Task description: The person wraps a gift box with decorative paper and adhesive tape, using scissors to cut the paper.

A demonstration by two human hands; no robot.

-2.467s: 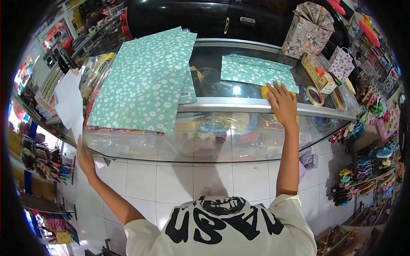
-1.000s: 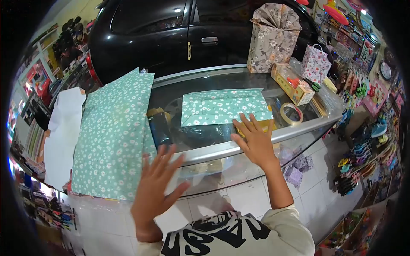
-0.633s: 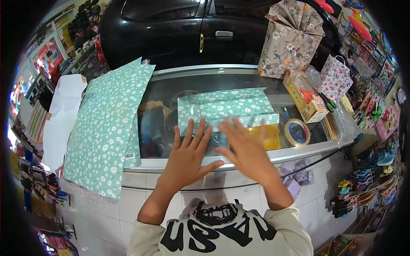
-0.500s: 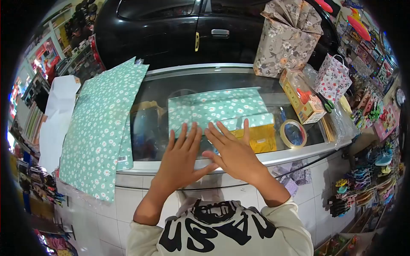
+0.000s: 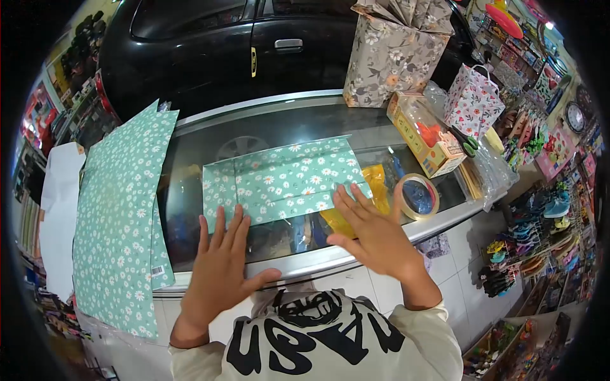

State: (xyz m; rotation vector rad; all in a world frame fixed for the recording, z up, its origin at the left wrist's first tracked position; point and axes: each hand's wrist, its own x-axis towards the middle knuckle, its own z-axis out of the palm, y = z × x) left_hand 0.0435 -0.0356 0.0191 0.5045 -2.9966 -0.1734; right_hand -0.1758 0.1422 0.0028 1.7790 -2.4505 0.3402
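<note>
A folded piece of green daisy-print wrapping paper (image 5: 292, 181) lies flat on the glass counter. My left hand (image 5: 222, 257) rests with fingers spread at its near left edge, fingertips touching the paper. At the near right corner, my right hand (image 5: 375, 232) lies with outstretched fingers, its tips on the paper's edge. Neither hand holds anything. Just right of my right hand is a roll of tape (image 5: 434, 204). Larger sheets of the same green daisy paper (image 5: 121, 216) lie to the left, hanging over the counter's front edge.
White paper (image 5: 60, 216) lies at the far left. On the right stand a big floral gift bag (image 5: 394, 60), a box with a clear window (image 5: 422, 136), scissors (image 5: 469, 143) and a small floral bag (image 5: 473, 105). A black car (image 5: 286, 70) is behind the glass counter (image 5: 254, 120).
My hands have spread apart along the near edge of the folded paper, left hand leftward, right hand rightward. The paper's near flap now lies flatter, and the view has shifted.
</note>
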